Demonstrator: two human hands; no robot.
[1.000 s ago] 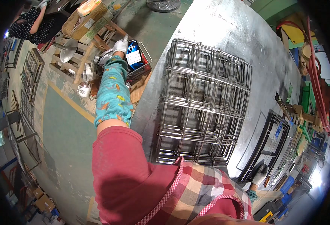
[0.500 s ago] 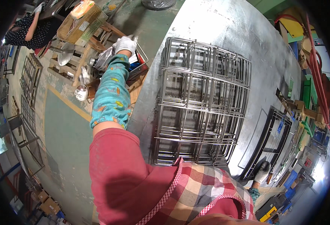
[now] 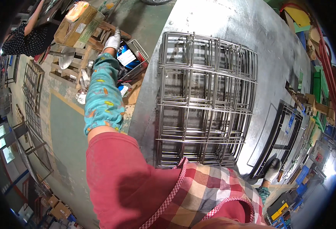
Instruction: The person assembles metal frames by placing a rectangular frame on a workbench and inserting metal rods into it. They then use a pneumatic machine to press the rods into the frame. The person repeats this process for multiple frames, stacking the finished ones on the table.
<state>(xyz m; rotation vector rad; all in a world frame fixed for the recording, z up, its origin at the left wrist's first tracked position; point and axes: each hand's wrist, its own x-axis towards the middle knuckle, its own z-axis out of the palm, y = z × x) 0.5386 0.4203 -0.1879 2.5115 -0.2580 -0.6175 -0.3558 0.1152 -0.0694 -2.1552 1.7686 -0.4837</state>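
Note:
My left hand [image 3: 113,41], in a white glove, reaches to the far left beside a wooden pallet stand. Its fingers are small and partly turned away, so their grip is unclear. Just right of it is a wire-handled basket [image 3: 142,65] holding a blue, black and white package [image 3: 126,56]. At the right, my right hand [image 3: 272,171], in a white glove with dark fingers, is at the near end of a black rectangular frame [image 3: 278,147]; whether it grips the frame cannot be made out. Stacked steel wire racks [image 3: 210,103] lie between my arms on the metal table [image 3: 269,76].
A cardboard box [image 3: 78,28] sits on the wooden pallet [image 3: 63,72], near a metal scoop-like pan [image 3: 66,59]. Another person [image 3: 30,40] in dark dotted clothing is at the upper left. Dark metal grids [image 3: 32,84] are on the left floor. Red hoses [image 3: 326,65] hang at the right.
My left hand has moved left, off the basket, uncovering the package. My right hand remains by the black frame. The view has shifted slightly.

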